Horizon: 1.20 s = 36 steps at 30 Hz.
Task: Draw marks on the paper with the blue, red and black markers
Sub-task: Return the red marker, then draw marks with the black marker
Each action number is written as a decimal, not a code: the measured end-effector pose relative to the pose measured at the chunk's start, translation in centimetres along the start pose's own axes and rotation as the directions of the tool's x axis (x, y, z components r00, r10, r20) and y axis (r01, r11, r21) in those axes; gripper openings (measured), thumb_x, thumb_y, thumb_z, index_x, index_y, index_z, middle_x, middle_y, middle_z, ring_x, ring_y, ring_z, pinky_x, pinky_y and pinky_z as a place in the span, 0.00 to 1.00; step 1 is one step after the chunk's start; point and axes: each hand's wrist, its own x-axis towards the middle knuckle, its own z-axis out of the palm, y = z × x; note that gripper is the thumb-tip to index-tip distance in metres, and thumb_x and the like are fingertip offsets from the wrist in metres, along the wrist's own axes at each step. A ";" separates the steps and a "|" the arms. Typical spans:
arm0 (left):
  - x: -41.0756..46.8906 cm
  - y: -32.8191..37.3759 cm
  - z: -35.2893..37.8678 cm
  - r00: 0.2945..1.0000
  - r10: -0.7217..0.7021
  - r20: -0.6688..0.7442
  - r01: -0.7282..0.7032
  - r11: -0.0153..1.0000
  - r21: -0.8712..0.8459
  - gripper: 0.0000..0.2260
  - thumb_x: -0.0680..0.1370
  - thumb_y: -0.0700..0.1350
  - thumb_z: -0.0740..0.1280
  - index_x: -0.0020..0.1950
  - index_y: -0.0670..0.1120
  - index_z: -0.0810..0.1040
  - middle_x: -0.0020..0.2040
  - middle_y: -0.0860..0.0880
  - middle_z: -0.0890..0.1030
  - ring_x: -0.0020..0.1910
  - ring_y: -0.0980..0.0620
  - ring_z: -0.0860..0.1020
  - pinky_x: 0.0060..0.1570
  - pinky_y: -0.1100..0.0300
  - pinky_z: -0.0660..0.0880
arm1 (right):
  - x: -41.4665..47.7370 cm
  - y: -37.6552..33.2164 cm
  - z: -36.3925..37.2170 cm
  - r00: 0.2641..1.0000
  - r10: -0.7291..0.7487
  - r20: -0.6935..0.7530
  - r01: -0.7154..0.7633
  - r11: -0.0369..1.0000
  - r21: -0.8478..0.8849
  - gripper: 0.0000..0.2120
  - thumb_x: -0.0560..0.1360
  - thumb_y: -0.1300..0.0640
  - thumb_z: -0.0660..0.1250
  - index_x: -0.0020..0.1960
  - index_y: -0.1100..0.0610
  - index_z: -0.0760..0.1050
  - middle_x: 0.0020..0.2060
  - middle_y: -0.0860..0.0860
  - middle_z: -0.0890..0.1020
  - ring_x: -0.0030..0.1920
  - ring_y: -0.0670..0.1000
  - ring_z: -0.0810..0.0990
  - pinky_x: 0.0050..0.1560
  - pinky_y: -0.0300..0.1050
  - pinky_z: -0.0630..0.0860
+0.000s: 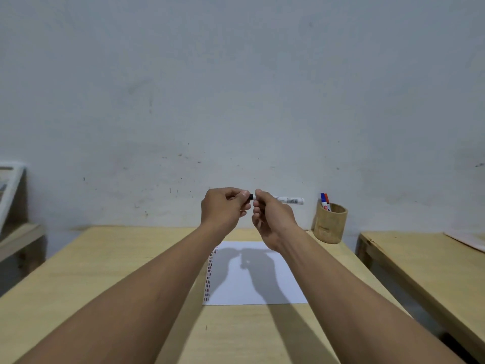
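Both my hands are raised above the table, holding a white marker with a black cap [288, 200] level. My right hand [270, 219] grips the barrel, whose tail points right. My left hand [224, 207] pinches the black cap end, most of it hidden in the fingers. Below them a white sheet of paper [278, 282] lies on the wooden table [110, 274], with a column of short red and dark marks along its left edge [209, 274]. The blue marker [323, 199] and red marker [327, 200] stand in a round wooden cup [330, 227] at the back right.
A pale wall rises right behind the table. A second wooden table [425, 261] stands to the right across a narrow gap, with a sheet at its far edge. A wooden frame and shelf [15, 206] sit at the far left.
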 end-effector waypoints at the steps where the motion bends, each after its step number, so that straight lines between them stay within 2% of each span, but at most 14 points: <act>1: 0.1 -0.1 -0.2 1.000 -0.012 -0.005 0.012 1.000 0.001 0.08 0.78 0.41 0.71 0.39 0.47 0.86 0.39 0.43 0.87 0.45 0.44 0.87 0.51 0.49 0.84 | 0.0 0.2 0.2 1.000 -0.010 0.011 0.010 1.000 0.017 0.09 0.79 0.60 0.70 0.41 0.61 0.78 0.31 0.51 0.77 0.27 0.46 0.74 0.27 0.34 0.75; 7: 0.6 -0.3 -1.6 0.994 -0.104 -0.029 0.103 0.994 -0.032 0.08 0.79 0.42 0.71 0.46 0.38 0.86 0.39 0.41 0.87 0.38 0.49 0.87 0.49 0.53 0.84 | 0.7 1.7 1.3 0.996 -0.090 0.024 0.091 0.996 -0.021 0.10 0.80 0.61 0.69 0.40 0.63 0.78 0.27 0.52 0.80 0.25 0.45 0.78 0.30 0.34 0.78; 11: 1.5 -1.2 -3.2 0.981 -0.181 -0.072 0.176 0.982 -0.068 0.11 0.79 0.43 0.71 0.42 0.37 0.84 0.38 0.41 0.86 0.33 0.49 0.85 0.47 0.52 0.85 | 1.5 2.7 1.3 0.993 -0.117 -0.004 0.117 0.992 -0.047 0.08 0.79 0.60 0.69 0.43 0.63 0.78 0.31 0.53 0.78 0.30 0.47 0.77 0.32 0.36 0.79; 15: 2.1 -3.3 -5.3 0.994 -0.049 -0.093 0.073 0.959 0.272 0.09 0.78 0.45 0.71 0.41 0.43 0.87 0.38 0.47 0.87 0.41 0.52 0.87 0.49 0.55 0.83 | 2.4 3.5 0.5 0.995 -0.100 -0.019 0.096 0.984 -0.152 0.05 0.78 0.61 0.70 0.43 0.60 0.78 0.30 0.51 0.76 0.28 0.46 0.73 0.31 0.37 0.76; 19: 2.5 -5.3 -6.2 0.996 -0.009 -0.087 0.049 0.883 0.467 0.06 0.78 0.41 0.70 0.49 0.43 0.88 0.45 0.47 0.88 0.45 0.49 0.84 0.45 0.63 0.76 | 3.2 4.7 0.3 0.996 -0.085 -0.031 0.075 0.968 -0.237 0.04 0.76 0.63 0.70 0.42 0.59 0.78 0.30 0.50 0.74 0.27 0.46 0.70 0.29 0.38 0.72; 23: 2.2 -8.2 -6.9 0.998 -0.034 -0.052 0.058 0.805 0.591 0.12 0.79 0.36 0.67 0.60 0.45 0.82 0.44 0.49 0.86 0.42 0.53 0.81 0.30 0.70 0.71 | 4.2 6.5 -0.2 0.993 -0.118 -0.009 0.106 0.923 -0.371 0.06 0.75 0.61 0.70 0.40 0.59 0.77 0.30 0.50 0.75 0.28 0.48 0.72 0.30 0.40 0.73; 25: 2.1 -9.5 -7.0 0.998 -0.025 -0.057 0.056 0.755 0.653 0.10 0.79 0.38 0.67 0.57 0.45 0.84 0.45 0.48 0.86 0.43 0.52 0.83 0.35 0.66 0.72 | 4.7 7.5 -0.6 0.989 -0.148 0.017 0.138 0.864 -0.485 0.07 0.76 0.58 0.70 0.42 0.61 0.80 0.30 0.51 0.77 0.29 0.48 0.74 0.31 0.42 0.74; 28: 2.1 -11.3 -7.0 0.993 -0.084 -0.084 0.119 0.762 0.636 0.09 0.79 0.39 0.66 0.55 0.44 0.84 0.39 0.55 0.83 0.34 0.63 0.82 0.45 0.58 0.79 | 5.6 8.9 -1.0 0.980 -0.192 0.049 0.176 0.735 -0.654 0.12 0.75 0.54 0.71 0.43 0.63 0.83 0.29 0.50 0.79 0.29 0.49 0.76 0.31 0.43 0.74; 30: 2.1 -12.1 -7.1 0.995 -0.088 -0.043 0.093 0.719 0.689 0.11 0.79 0.38 0.65 0.59 0.42 0.84 0.45 0.50 0.86 0.42 0.54 0.85 0.51 0.56 0.80 | 6.3 9.7 -1.1 0.976 -0.212 0.051 0.185 0.682 -0.707 0.13 0.75 0.52 0.71 0.43 0.63 0.83 0.30 0.51 0.81 0.29 0.49 0.78 0.29 0.42 0.74; 32: 2.1 -12.9 -7.2 0.998 -0.061 -0.032 0.064 0.643 0.763 0.07 0.79 0.40 0.66 0.51 0.37 0.80 0.48 0.45 0.85 0.48 0.42 0.82 0.49 0.56 0.77 | 7.0 10.4 -1.2 0.975 -0.215 0.054 0.186 0.658 -0.730 0.13 0.75 0.52 0.69 0.45 0.62 0.84 0.33 0.52 0.84 0.31 0.49 0.81 0.29 0.42 0.76; 33: 2.0 -13.1 -7.2 0.999 -0.050 -0.023 0.049 0.617 0.786 0.06 0.79 0.40 0.65 0.43 0.40 0.74 0.44 0.44 0.83 0.46 0.39 0.79 0.46 0.56 0.75 | 7.4 10.7 -1.2 0.974 -0.218 0.057 0.187 0.641 -0.745 0.13 0.75 0.52 0.69 0.46 0.62 0.84 0.35 0.53 0.85 0.31 0.49 0.81 0.29 0.43 0.78; 34: 2.0 -13.4 -7.2 0.999 -0.038 -0.004 0.026 0.599 0.801 0.09 0.79 0.41 0.65 0.43 0.44 0.66 0.42 0.44 0.80 0.44 0.39 0.76 0.44 0.56 0.72 | 7.7 10.9 -1.1 0.973 -0.223 0.058 0.187 0.616 -0.765 0.13 0.74 0.51 0.69 0.45 0.61 0.84 0.35 0.53 0.85 0.31 0.50 0.82 0.32 0.47 0.81; 35: 1.9 -13.3 -7.3 0.999 -0.040 0.009 0.016 0.583 0.812 0.09 0.79 0.42 0.65 0.45 0.48 0.65 0.43 0.44 0.80 0.45 0.39 0.76 0.44 0.56 0.71 | 7.9 11.2 -1.0 0.971 -0.231 0.056 0.185 0.589 -0.787 0.13 0.73 0.50 0.69 0.43 0.60 0.84 0.34 0.53 0.85 0.31 0.51 0.83 0.36 0.50 0.84; 36: 1.8 -13.2 -7.3 0.999 -0.041 0.026 0.003 0.587 0.810 0.06 0.80 0.44 0.65 0.48 0.55 0.76 0.48 0.43 0.83 0.49 0.39 0.79 0.46 0.56 0.72 | 8.0 11.5 -0.9 0.969 -0.242 0.051 0.184 0.566 -0.804 0.13 0.71 0.49 0.69 0.42 0.59 0.84 0.33 0.52 0.85 0.32 0.53 0.84 0.39 0.53 0.84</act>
